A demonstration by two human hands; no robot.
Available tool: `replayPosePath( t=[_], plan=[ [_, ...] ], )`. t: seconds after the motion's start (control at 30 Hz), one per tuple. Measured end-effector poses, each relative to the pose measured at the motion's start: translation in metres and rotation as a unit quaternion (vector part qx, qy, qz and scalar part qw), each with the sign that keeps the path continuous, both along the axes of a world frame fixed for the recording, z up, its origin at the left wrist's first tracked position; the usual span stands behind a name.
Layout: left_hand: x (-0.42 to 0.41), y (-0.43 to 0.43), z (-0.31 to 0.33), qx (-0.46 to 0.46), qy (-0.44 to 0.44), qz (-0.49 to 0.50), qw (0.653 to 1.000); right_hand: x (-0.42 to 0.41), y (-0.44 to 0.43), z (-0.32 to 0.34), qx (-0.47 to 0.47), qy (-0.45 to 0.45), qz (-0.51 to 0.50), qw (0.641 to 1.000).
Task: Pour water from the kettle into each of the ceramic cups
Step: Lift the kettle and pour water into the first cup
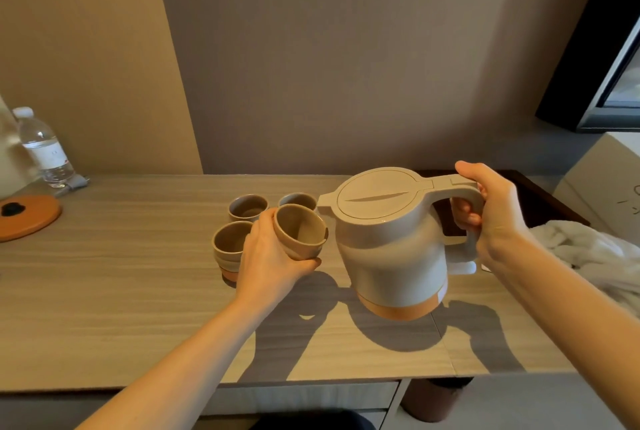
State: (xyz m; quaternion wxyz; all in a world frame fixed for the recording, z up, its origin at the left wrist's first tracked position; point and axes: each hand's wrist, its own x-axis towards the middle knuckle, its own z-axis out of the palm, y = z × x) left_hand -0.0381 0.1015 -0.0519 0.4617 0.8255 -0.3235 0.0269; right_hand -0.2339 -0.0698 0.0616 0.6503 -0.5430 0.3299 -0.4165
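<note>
Bare wooden desk lies open left and front of three clustered cups, while the raised kettle blocks their right side.

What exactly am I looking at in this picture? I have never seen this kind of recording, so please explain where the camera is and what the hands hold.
There is no machine here. A person wears one camera on the head, looking down at their own arms.

The right hand holds a beige kettle by its handle, lifted above the wooden table. The left hand holds one ceramic cup, tilted toward the kettle's spout.

Three more cups stand on the table behind the left hand. At the far left are a water bottle and an orange round base. A white cloth lies at the right.
</note>
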Motion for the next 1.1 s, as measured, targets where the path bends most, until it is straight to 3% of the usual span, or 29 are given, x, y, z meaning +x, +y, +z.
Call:
replayPosePath(
  t=[0.43,1.1],
  plan=[
    [0.002,0.006,0.017,0.032,-0.029,-0.038,0.998,0.009,0.006,0.006,-0.07,0.096,0.032,0.992],
    [-0.005,0.008,0.003,0.038,-0.021,-0.042,0.998,0.01,0.007,0.008,-0.109,0.162,0.042,0.98]
  ],
)
